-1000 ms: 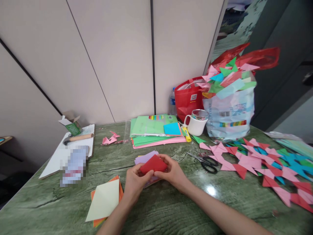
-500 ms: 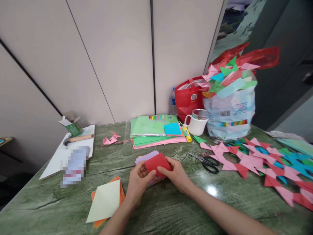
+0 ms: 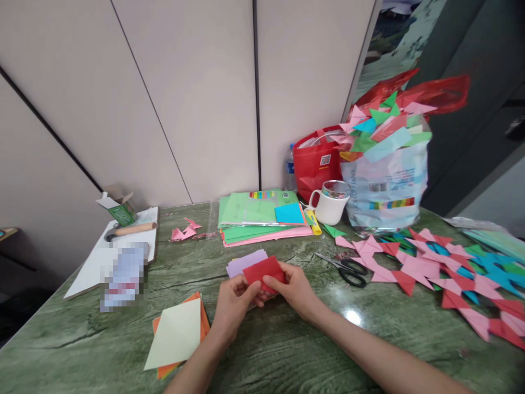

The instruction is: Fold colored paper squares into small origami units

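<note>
A folded red paper [image 3: 262, 270] is held just above the green marble-look table [image 3: 287, 350], at its middle. My left hand [image 3: 234, 302] grips the paper's near left side with thumb and fingers. My right hand [image 3: 296, 291] pinches its right edge, thumb on top. Under and behind the red paper lies a small stack of lilac paper squares [image 3: 245, 261]. A pale yellow square on orange sheets [image 3: 177, 335] rests left of my left hand.
Black-handled scissors [image 3: 348, 270] lie to the right. Several folded pink, red and blue shapes [image 3: 443, 273] spread over the right side. At the back are a stack of green and pink sheets [image 3: 258, 220], a white mug [image 3: 330, 203], a red bag [image 3: 318, 163] and a plastic bag of folded pieces [image 3: 385, 164]. A white board with a hammer [image 3: 129, 231] lies left.
The red paper has been turned and flattened between my hands, shifting slightly right and away. My left thumb has moved from over the paper to its near edge.
</note>
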Motion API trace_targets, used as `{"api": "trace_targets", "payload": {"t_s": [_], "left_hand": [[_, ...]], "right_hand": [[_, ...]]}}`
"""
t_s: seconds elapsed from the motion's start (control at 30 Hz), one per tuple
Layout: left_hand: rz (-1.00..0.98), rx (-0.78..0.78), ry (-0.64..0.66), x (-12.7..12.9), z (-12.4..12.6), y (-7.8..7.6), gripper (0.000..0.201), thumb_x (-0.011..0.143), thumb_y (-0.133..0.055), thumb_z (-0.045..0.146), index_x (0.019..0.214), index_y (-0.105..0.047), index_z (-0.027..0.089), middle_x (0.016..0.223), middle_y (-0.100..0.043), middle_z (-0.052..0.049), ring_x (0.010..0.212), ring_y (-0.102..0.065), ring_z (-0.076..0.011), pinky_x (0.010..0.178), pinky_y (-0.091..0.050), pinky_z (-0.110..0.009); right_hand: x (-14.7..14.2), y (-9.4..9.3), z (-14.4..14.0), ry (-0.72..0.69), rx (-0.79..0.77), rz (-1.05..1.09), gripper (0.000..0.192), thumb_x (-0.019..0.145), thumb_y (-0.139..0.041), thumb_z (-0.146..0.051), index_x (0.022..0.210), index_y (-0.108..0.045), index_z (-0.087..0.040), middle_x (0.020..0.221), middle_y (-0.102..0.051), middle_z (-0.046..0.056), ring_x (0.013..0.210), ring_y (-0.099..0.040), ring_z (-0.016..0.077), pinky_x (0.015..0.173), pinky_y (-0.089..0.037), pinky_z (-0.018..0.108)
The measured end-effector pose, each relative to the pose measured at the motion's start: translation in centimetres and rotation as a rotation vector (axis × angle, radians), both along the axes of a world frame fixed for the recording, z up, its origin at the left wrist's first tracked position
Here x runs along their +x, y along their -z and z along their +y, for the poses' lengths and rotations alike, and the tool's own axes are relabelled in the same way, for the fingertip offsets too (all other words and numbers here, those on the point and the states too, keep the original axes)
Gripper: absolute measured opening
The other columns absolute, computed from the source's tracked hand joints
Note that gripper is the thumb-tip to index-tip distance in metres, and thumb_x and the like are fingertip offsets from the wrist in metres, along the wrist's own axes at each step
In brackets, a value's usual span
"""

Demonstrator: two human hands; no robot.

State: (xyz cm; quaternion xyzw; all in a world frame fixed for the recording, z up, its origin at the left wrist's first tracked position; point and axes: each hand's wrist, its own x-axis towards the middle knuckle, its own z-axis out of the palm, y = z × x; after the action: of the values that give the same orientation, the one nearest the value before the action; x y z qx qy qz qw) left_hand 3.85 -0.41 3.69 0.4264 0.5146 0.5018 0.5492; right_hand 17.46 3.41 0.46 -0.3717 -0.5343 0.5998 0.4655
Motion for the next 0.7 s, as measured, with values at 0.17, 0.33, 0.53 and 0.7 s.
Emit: {"api": "trace_targets", "payload": {"t_s": [0.17,0.33,0.53,0.7], "left_hand": [[-0.002,-0.002,-0.042,0.24,0.02,-0.04,0.029,0.056,-0.074,0.03,0.076,-0.067,0.011,0.066,-0.069,-0.005,0.053,-0.058,-0.0135,0.053,-0.048,-0.024],[-0.031,0.036,-0.13,-0.14,0.03,0.16,0.027,0.056,-0.074,0.026,0.076,-0.066,0.01,0.061,-0.067,-0.004,0.05,-0.057,-0.0122,0.055,-0.047,-0.024],[-0.038,0.012,-0.13,-0.43,0.23,0.22,0.034,0.054,-0.075,0.028,0.079,-0.062,0.01,0.062,-0.068,-0.005,0.054,-0.062,-0.0152,0.057,-0.05,-0.026],[-0.036,0.068,-0.141,-0.17,0.37,0.6,0.073,0.056,-0.074,0.027,0.119,-0.038,0.017,0.08,-0.068,-0.006,0.064,-0.065,-0.0184,0.06,-0.052,-0.03]], "right_hand": [[0.15,0.11,0.12,0.03,0.025,-0.027,0.03,0.064,-0.068,-0.04,0.078,-0.061,-0.015,0.069,-0.064,0.002,0.061,-0.056,0.0159,0.06,-0.046,0.028],[-0.02,-0.43,-0.09,-0.037,0.055,0.017,0.038,0.059,-0.073,-0.035,0.089,-0.059,-0.017,0.084,-0.065,0.002,0.077,-0.059,0.0183,0.07,-0.047,0.029],[-0.04,-0.04,0.03,-0.044,-0.034,0.094,0.035,0.059,-0.073,-0.037,0.082,-0.057,-0.017,0.069,-0.063,-0.001,0.062,-0.057,0.0134,0.06,-0.047,0.026],[0.18,-0.1,0.24,-0.011,-0.062,0.113,0.039,0.056,-0.074,-0.037,0.084,-0.056,-0.017,0.068,-0.062,-0.001,0.054,-0.054,0.0106,0.054,-0.046,0.024]]}}
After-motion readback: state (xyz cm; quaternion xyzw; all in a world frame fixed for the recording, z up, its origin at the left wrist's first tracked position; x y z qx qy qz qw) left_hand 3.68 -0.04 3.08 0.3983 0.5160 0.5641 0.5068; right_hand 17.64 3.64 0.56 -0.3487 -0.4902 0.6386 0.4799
